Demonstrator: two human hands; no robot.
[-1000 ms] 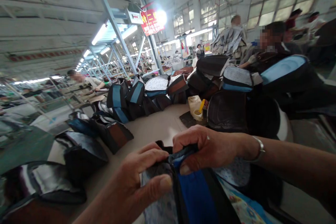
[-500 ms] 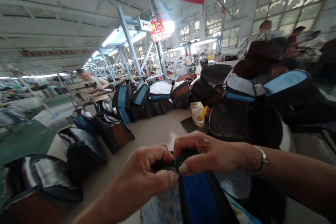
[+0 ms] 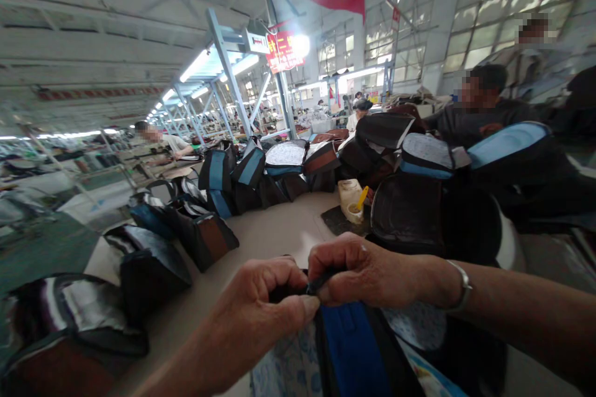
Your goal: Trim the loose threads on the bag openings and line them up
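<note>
In front of me is a bag piece [image 3: 356, 347] of black fabric with a bright blue panel and a patterned light lining on its left side. My left hand [image 3: 274, 298] pinches the black edge at its top, thumb and fingers pressed together. Right beside it, my right hand [image 3: 356, 270] grips the same edge, its thumb almost meeting the left thumb. A metal bracelet [image 3: 463, 285] circles the right wrist. Whatever small part lies between the fingertips is hidden. Another patterned lining piece [image 3: 416, 325] lies under my right forearm.
Half-made bags [image 3: 205, 232] line the table [image 3: 270, 232] at left and back. A worn pot with a yellow-handled tool [image 3: 356, 205] stands on a dark mat. Dark bag pieces [image 3: 407, 211] are heaped at right, where a co-worker [image 3: 484, 105] sits behind them.
My right thumb has shifted slightly and curled in closer to the edge, while the bag piece stays in place. At right, a co-worker's head has come into view and another person has moved right.
</note>
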